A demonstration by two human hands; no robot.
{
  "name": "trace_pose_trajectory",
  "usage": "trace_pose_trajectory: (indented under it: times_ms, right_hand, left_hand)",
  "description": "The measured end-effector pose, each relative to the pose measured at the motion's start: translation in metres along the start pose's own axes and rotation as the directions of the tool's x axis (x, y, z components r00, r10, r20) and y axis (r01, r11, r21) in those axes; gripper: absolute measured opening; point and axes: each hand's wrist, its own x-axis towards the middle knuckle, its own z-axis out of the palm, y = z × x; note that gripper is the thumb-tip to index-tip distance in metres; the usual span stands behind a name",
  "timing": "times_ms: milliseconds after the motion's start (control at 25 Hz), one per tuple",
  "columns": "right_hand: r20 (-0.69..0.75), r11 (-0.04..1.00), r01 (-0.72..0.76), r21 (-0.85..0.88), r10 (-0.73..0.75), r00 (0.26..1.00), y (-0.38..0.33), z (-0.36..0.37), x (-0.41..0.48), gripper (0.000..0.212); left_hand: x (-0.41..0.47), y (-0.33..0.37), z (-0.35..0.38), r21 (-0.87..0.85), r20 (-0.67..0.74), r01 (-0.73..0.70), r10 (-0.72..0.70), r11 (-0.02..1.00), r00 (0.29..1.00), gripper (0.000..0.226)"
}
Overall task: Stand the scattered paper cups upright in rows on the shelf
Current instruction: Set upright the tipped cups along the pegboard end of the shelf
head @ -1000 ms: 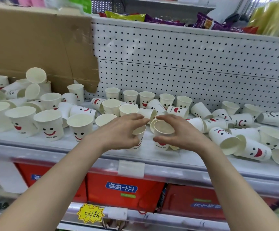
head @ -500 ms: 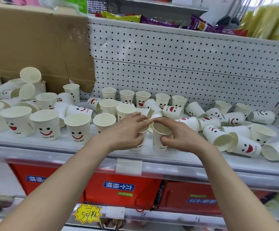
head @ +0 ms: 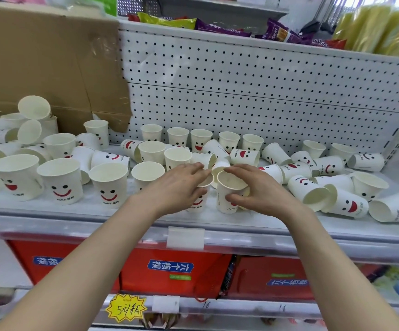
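Bright, even light — blown-out glare at top right. Soft shadows lie under the white smiley-printed paper cups (head: 61, 181). Wide-angle distortion bows the white metal shelf (head: 313, 240); the red cardboard cartons (head: 136, 266) below look slightly blurred.

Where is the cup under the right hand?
Head view, centre front of the shelf: the cup stands upright in the right hand, beside a second cup under the left hand.
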Motion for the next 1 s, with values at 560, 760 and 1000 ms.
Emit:
trace_pose_trajectory:
  times_ms: [560,760,1000]
  right_hand:
    - [-0.197,0.837,-0.417,-0.354,0.369,0.908,0.107,-0.036,-0.058,0.059]
    - [-0.217,0.776,-0.444,-0.448,0.387,0.896,0.139,-0.032,-0.066,0.069]
    - [-0.208,0.905,-0.246,-0.347,0.181,0.961,0.167,-0.038,-0.067,0.069]
  left_hand:
    - [0.046,0.085,0.017,0.274,-0.268,-0.23,0.303,0.934,0.914,0.053]
    - [0.082,0.131,0.036,0.543,-0.069,0.025,0.015,0.84,0.998,0.044]
    - [0.101,0.157,0.045,0.494,-0.099,0.161,-0.129,0.854,0.987,0.041]
